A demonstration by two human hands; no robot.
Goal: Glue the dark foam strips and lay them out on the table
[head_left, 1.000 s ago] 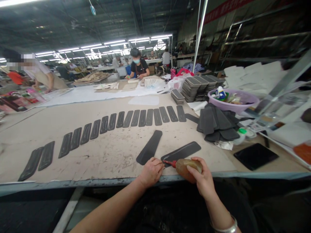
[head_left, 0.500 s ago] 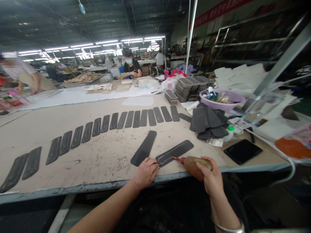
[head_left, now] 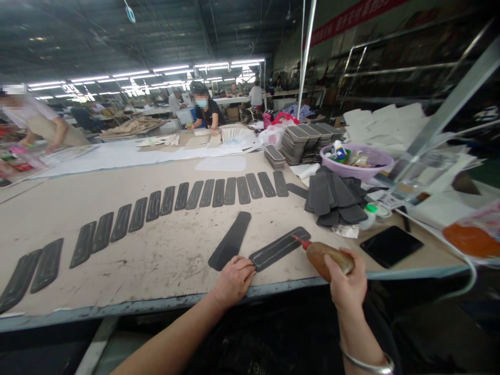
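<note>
The bottle (head_left: pixel 326 260), toward 4 o'clock, is amber-brown with a red nozzle (head_left: pixel 302 241). At 5 o'clock the pad (head_left: pixel 279 249) is dark grey, marked lengthwise by a thin, pale, shiny line. The row (head_left: pixel 219 192) arching to 8 o'clock is the same dark grey, many pieces with glossy streaks. The bench (head_left: pixel 164 260) is beige, smudged black, with a blue-grey edge. The basin (head_left: pixel 357 165) toward 2 o'clock is lilac; the tablet (head_left: pixel 391 246) near 4, black; the banner (head_left: pixel 355 21) at 1, red with pale lettering.
</note>
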